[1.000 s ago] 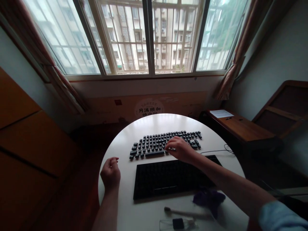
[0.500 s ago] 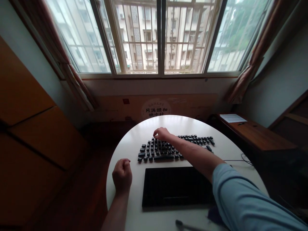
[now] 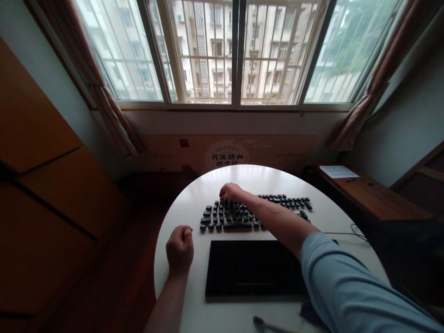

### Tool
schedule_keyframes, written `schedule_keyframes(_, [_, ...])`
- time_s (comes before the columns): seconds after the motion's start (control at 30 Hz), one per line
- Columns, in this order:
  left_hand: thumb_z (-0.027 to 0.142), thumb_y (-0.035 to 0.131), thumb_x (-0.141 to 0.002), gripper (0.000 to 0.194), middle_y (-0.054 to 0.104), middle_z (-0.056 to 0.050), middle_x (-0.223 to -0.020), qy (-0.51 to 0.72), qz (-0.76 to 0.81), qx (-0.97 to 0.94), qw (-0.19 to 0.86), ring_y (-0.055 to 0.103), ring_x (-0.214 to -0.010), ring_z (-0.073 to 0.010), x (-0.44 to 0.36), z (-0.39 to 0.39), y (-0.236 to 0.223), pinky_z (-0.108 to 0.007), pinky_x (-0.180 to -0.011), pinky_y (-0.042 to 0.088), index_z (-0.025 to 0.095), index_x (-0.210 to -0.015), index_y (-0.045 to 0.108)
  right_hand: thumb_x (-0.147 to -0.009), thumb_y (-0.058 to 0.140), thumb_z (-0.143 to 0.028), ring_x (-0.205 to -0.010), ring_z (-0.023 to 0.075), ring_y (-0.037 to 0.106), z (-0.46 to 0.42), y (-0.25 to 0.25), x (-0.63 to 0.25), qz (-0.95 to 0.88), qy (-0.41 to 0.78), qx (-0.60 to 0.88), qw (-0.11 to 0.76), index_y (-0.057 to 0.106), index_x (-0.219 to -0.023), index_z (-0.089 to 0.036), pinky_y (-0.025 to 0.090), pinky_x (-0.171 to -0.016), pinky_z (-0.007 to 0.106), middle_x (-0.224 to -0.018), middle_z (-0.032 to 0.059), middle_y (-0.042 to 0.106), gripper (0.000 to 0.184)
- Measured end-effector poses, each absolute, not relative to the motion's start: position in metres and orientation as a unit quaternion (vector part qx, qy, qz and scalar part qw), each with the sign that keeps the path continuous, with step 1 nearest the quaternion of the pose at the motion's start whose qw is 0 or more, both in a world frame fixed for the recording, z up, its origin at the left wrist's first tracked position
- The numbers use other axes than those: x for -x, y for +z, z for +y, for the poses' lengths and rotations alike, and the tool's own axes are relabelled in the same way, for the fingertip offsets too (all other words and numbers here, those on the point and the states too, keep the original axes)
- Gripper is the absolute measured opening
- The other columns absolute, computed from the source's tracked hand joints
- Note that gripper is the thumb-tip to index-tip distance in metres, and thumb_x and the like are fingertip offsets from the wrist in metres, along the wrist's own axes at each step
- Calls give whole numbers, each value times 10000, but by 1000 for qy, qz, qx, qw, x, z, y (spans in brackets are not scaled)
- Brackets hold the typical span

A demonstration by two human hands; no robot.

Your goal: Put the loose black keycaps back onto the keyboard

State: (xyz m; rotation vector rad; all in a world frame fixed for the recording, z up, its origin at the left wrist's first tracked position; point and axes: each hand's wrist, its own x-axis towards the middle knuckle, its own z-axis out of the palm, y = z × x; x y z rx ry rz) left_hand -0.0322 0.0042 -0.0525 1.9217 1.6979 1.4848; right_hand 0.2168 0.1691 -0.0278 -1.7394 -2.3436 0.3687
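Loose black keycaps (image 3: 239, 225) lie on the round white table (image 3: 180, 210), laid out in rows like a keyboard. At the upper left of these rows, my right hand (image 3: 231, 191) is closed, its fingertips pinched on a keycap mostly hidden by the fingers. My right forearm crosses over the keycaps and covers part of them. Left of the rows, my left hand (image 3: 180, 249) makes a fist on or just above the table. What the fist holds, if anything, is hidden. A flat black rectangular panel (image 3: 253, 268) lies nearer to me, partly under my right sleeve.
A brush-like tool with a dark head (image 3: 258, 320) and a dark purple cloth (image 3: 310, 314) lie at the near edge. A thin cable (image 3: 343, 233) runs off to the right. Beyond stands a wooden desk (image 3: 381, 196) with a paper sheet (image 3: 338, 172). A barred window faces me.
My right hand has come down slightly onto the upper-left keycaps, its fingers more tucked in. The left fist stays beside the rows. The view has shifted a little.
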Motion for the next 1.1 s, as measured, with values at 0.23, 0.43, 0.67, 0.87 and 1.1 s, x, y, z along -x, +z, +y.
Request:
schedule_keyframes(0.23, [287, 426, -888, 242, 640, -30, -740, 502, 563, -649, 98, 607, -728, -191, 31, 4, -54, -293, -709, 458, 211, -711, 572, -807, 703, -175, -957, 216, 712, 161, -10, -212, -778, 126, 587, 185, 794, -996, -203, 515, -842, 265, -1015, 65, 779, 211])
schedule_keyframes(0.43, [283, 424, -899, 252, 627, -26, -730, 490, 556, -660, 123, 596, -726, -186, 28, 3, -55, -291, -709, 440, 211, -703, 564, -874, 637, -230, -861, 138, 719, 86, 4, -196, -790, 206, 490, 306, 770, -1051, -194, 519, -779, 207, -977, 31, 780, 224])
schedule_keyframes(0.67, [307, 465, -871, 231, 683, -27, -788, 441, 528, -699, 196, 623, -751, -180, 24, -8, -55, -270, -703, 475, 196, -798, 654, -740, 666, -113, -721, 150, 718, -1, -28, -177, -801, 288, 454, 263, 810, -852, -206, 486, -670, 196, -754, -2, 770, 205])
schedule_keyframes(0.87, [192, 510, -730, 278, 675, 5, -717, 376, 499, -738, 254, 589, -612, -148, 24, -9, -56, -254, -622, 464, 192, -903, 727, -744, 659, -105, -742, 153, 721, -5, -29, -170, -811, 260, 468, 236, 814, -872, -215, 475, -689, 194, -788, 4, 781, 229])
schedule_keyframes(1.1, [162, 472, -714, 313, 639, 4, -677, 365, 514, -731, 262, 590, -634, -159, 27, -3, -62, -267, -659, 468, 175, -900, 723, -757, 657, -94, -749, 169, 725, -7, -27, -169, -840, 206, 455, 211, 813, -867, -195, 475, -704, 210, -799, 34, 784, 216])
